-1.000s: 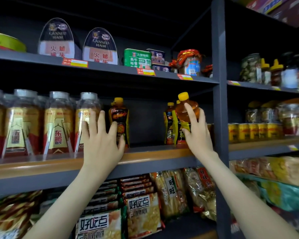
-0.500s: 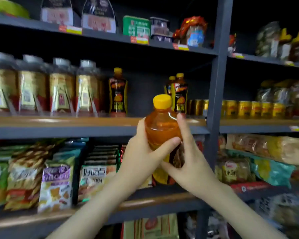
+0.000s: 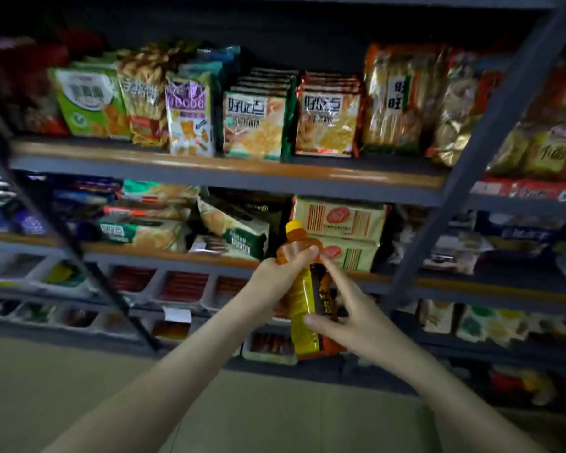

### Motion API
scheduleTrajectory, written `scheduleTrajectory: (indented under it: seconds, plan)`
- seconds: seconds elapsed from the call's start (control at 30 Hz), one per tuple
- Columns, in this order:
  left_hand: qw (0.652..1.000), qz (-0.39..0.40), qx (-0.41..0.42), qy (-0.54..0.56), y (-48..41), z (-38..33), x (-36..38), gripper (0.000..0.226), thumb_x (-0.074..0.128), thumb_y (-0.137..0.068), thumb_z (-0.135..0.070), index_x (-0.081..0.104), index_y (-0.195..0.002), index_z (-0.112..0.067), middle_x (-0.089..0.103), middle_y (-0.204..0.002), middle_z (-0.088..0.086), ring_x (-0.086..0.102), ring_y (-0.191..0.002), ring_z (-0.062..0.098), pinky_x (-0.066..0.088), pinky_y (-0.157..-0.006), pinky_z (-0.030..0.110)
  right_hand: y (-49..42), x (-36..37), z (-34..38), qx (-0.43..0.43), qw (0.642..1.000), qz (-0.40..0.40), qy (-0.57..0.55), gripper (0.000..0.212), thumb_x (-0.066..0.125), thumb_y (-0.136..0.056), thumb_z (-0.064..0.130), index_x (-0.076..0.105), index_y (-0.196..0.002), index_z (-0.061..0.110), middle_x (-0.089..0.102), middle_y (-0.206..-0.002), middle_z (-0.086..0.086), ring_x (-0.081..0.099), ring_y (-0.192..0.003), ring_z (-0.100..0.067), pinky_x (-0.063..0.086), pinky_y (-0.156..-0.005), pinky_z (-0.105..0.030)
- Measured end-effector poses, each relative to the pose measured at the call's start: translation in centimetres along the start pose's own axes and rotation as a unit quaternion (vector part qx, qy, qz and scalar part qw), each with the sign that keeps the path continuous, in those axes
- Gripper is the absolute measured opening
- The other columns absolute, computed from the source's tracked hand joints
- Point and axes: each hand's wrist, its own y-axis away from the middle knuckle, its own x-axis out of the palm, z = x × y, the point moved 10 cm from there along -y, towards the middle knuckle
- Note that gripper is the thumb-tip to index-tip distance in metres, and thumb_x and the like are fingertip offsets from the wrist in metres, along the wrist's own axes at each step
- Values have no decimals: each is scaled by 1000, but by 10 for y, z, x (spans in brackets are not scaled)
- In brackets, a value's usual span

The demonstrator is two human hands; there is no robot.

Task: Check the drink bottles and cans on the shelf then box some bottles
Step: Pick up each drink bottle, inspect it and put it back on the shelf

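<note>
I hold one amber drink bottle with a yellow cap and a yellow and dark label, upright and slightly tilted, in front of the lower shelves. My left hand grips its shoulder just below the cap. My right hand holds the labelled body from the right, thumb across the front and index finger stretched up toward the neck. The other drink bottles and cans are out of view above.
Snack bags fill the upper shelf. More packets lie on the shelf below. Trays of small goods line the lowest levels. A grey upright post stands to the right. Beige floor lies below.
My view has dropped from the drink shelf to the snack shelves. The bottle came off the shelf and moved down with both hands; my left hand now grips it near the top.
</note>
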Motion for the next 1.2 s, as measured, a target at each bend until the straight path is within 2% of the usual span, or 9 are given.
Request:
scheduleTrajectory:
  seconds: [0.1,0.17,0.27,0.47,0.57,0.73,0.9,1.07,1.2]
  plan:
    - [999,28,-36,-28,0,28,6,40,62,-85,-57,61,-104,-22,67,-101,-2,64,-90,13,53,-71,30,-1,19,-20,50,997,-4,-56,114,72,-58,72,2,-145,52,23,-151,15,31,-138,-11,40,-109,-42]
    - [997,31,-48,-57,-1,39,2,44,52,-91,-57,60,-113,-20,67,-106,2,65,-95,18,56,-74,33,0,24,-32,103,980,8,-172,112,85,-64,43,6,-142,53,40,-139,10,48,-126,-15,48,-101,-45]
    - [997,43,-37,-58,1,37,-8,38,46,-101,-40,60,-121,-11,66,-101,8,66,-88,20,59,-70,31,4,28,-46,167,907,11,-385,110,85,-65,4,20,-142,50,57,-128,-2,62,-111,-24,56,-84,-43]
    - [986,123,67,-91,8,17,6,48,59,-93,-35,46,-139,-33,63,-114,0,69,-81,3,51,-63,15,2,33,-34,153,775,9,-613,79,89,-59,29,55,-130,18,68,-116,-16,69,-99,-34,58,-71,-42]
    - [975,148,81,-141,0,6,20,50,65,-88,-38,48,-135,-34,60,-122,5,67,-96,13,56,-76,26,5,30,-39,178,764,-37,-619,47,61,-82,42,63,-120,14,71,-111,-16,71,-93,-31,59,-69,-41]
    - [935,213,148,-242,-10,-21,65,28,60,-93,-37,64,-120,-33,63,-115,-6,63,-102,11,52,-92,29,22,2,-64,221,769,-107,-590,39,64,-83,34,65,-117,14,73,-99,-14,72,-84,-29,58,-70,-39]
    - [878,280,228,-313,-4,-67,129,20,54,-97,-35,66,-113,-32,68,-105,-8,68,-91,9,53,-85,27,60,-61,-97,251,760,-208,-562,59,73,-72,31,59,-125,11,69,-106,-18,70,-83,-33,57,-72,-43]
    - [811,257,363,-381,8,-132,209,17,51,-97,-37,63,-110,-39,64,-101,-20,60,-96,0,48,-78,19,106,-166,-100,184,774,-308,-522,41,66,-72,31,61,-110,16,75,-88,-8,73,-74,-26,55,-65,-38]
    - [754,219,478,-395,32,-192,287,24,54,-97,-35,65,-118,-30,65,-109,-8,60,-97,4,42,-77,12,148,-258,-118,135,767,-378,-501,44,64,-72,30,60,-113,14,75,-83,-7,73,-69,-24,57,-55,-33]
